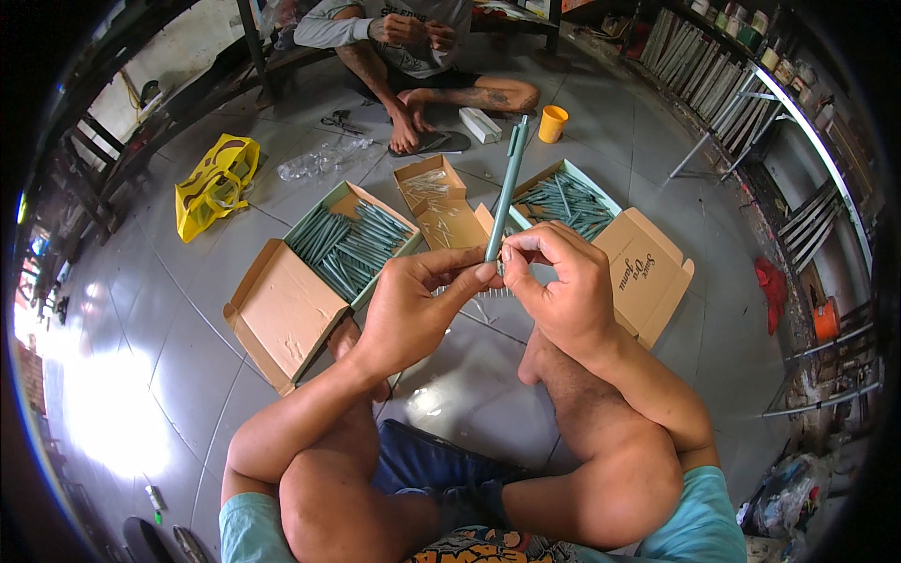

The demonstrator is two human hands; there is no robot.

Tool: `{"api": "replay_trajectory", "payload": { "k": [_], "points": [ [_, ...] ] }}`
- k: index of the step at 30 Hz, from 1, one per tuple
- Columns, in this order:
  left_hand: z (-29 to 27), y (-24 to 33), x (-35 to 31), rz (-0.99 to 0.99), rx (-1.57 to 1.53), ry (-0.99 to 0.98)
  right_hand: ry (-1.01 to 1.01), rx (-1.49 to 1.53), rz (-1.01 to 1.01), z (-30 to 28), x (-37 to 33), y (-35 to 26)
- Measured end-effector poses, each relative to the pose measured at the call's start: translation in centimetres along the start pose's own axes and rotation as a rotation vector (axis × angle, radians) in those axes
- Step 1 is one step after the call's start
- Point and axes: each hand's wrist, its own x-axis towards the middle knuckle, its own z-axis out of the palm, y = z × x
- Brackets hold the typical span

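Observation:
A teal pen (510, 183) with a clip points upward and slightly right in front of me. Thumb and fingers of my left hand (405, 305) pinch its lower end. Right beside that grip, the thumb and forefinger of my right hand (568, 281) are pinched together against the pen's lower end. Whatever small part they hold is hidden by the fingertips. Beyond my left hand, an open cardboard box (291, 310) holds many similar teal pens (347, 249). A second open box (646, 272) with more teal pens (568, 202) lies past my right hand.
Between the boxes sits a small cardboard tray (455, 175) with thin clear pieces. Farther off are a yellow bag (216, 188), clear plastic (324, 159), a yellow cup (553, 124) and a white carton (481, 125). Another person (413, 56) sits cross-legged opposite. A metal rack (817, 122) lines the right.

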Motion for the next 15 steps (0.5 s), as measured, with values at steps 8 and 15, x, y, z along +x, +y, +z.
{"api": "replay_trajectory", "payload": {
  "k": [8,15],
  "points": [
    [-0.18,0.94,-0.05,-0.068,-0.002,0.025,-0.012,-0.137,-0.102,-0.05,0.31,-0.50],
    [-0.17,0.80,-0.02,-0.053,0.042,0.002,-0.021,-0.126,-0.104,0.07,0.29,-0.54]
  ]
}}
